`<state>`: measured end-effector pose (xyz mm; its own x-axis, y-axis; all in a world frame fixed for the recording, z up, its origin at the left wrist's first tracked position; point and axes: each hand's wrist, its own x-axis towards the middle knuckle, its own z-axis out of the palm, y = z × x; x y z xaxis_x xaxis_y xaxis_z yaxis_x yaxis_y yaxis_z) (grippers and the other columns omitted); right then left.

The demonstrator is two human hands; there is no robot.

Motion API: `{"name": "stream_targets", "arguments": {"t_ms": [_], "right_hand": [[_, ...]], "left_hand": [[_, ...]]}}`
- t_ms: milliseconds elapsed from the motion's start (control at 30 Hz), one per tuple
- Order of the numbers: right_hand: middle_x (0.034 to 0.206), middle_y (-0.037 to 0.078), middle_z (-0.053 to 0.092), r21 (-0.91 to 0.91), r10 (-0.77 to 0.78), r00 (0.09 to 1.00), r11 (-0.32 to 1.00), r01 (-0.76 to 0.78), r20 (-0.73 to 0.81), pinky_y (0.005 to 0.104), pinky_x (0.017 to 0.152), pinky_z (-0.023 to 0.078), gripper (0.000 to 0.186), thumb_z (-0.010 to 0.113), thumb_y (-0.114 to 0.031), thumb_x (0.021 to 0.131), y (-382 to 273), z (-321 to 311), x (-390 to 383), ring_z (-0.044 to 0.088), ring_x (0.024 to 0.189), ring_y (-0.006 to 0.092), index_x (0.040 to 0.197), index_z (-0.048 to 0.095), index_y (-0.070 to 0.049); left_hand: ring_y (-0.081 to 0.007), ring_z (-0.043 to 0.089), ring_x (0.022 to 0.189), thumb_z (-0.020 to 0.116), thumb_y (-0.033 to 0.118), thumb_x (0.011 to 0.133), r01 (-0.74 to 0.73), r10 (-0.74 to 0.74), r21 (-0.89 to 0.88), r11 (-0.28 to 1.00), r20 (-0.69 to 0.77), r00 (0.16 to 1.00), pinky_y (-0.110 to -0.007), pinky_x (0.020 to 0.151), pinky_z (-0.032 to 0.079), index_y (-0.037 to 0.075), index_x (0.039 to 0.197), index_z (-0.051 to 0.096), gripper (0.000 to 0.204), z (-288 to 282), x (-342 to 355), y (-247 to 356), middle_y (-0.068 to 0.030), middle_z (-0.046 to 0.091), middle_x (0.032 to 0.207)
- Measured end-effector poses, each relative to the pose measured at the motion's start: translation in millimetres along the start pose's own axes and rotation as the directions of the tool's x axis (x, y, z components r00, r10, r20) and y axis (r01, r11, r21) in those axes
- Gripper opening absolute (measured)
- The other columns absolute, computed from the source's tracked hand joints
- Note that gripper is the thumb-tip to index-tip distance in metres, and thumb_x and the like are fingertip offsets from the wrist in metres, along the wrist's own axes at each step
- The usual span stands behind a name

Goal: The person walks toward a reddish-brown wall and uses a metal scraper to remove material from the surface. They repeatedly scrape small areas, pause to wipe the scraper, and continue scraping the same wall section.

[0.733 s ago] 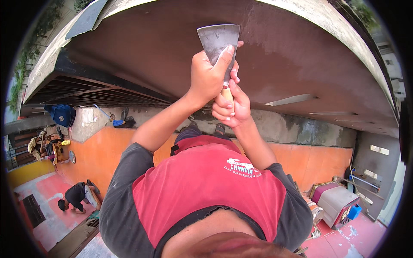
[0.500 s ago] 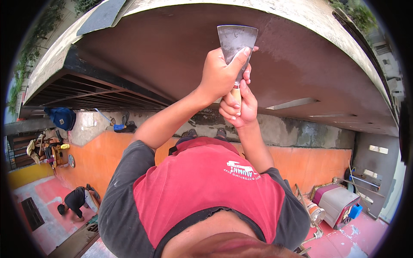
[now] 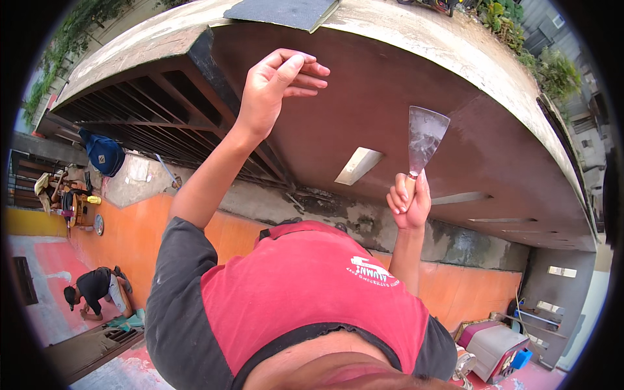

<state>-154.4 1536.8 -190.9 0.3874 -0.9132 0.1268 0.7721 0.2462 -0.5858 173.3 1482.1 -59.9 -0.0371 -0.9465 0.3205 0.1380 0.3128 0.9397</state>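
Observation:
My right hand (image 3: 412, 203) is wrapped round the short wooden handle of a putty knife (image 3: 427, 135). Its wide metal blade points up, with greyish smears on it, in front of a smooth brown wall (image 3: 351, 78). Raised at the left, my left hand (image 3: 276, 86) holds nothing; its fingers are stretched out and slightly curled beside the wall. I cannot tell whether its fingertips touch the surface. Between the hands, lower down, the wall has a slanted slot (image 3: 359, 166) with light coming through.
Left of the wall is a dark barred grille (image 3: 156, 107). A grey sheet (image 3: 283, 12) lies on the wall's top edge. Below left, a blue bag (image 3: 103, 153) sits near an orange floor strip (image 3: 149, 224), and another person (image 3: 97, 289) crouches. Stacked items (image 3: 494, 348) stand lower right.
My left hand has let go of the putty knife's blade and moved left and up. My right hand has carried the knife right and down. The view has shifted too.

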Motion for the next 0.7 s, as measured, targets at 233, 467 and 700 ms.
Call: {"name": "stream_targets", "arguments": {"t_ms": [233,467,700], "right_hand": [[0.067,0.003,0.042,0.095,-0.038,0.997,0.995,0.031,0.072,0.0222,0.038,0.035,0.037,0.041,-0.027,0.11,6,18,6,0.035,0.042,0.0076,0.142,0.041,-0.008],[0.07,0.005,0.044,0.234,-0.005,1.0,0.972,0.004,0.002,0.0225,0.037,0.035,0.036,0.042,-0.029,0.11,12,10,-5,0.036,0.043,0.0091,0.142,0.039,-0.012],[0.076,0.006,0.046,0.345,0.1,0.991,0.93,-0.123,0.085,0.0223,0.042,0.035,0.021,0.039,-0.032,0.112,10,-33,0,0.042,0.049,0.0103,0.13,0.046,-0.025]], "left_hand": [[-0.0221,0.064,0.119,0.063,0.017,0.1,0.26,-0.273,0.094,0.961,0.466,0.841,-0.037,0.105,0.05,-0.001,0.139,0.054,0.044,64,-16,-65,-0.0174,0.068,0.127],[-0.0226,0.066,0.114,0.055,0.035,0.105,0.432,-0.244,-0.189,0.882,0.603,0.76,-0.04,0.102,0.051,-0.002,0.142,0.048,0.053,142,2,-113,-0.0177,0.069,0.119],[-0.014,0.066,0.068,0.053,0.031,0.107,0.397,-0.301,-0.371,0.84,0.291,0.908,-0.031,0.066,0.055,-0.002,0.125,0.063,0.04,200,2,-135,-0.0073,0.067,0.074]]}}
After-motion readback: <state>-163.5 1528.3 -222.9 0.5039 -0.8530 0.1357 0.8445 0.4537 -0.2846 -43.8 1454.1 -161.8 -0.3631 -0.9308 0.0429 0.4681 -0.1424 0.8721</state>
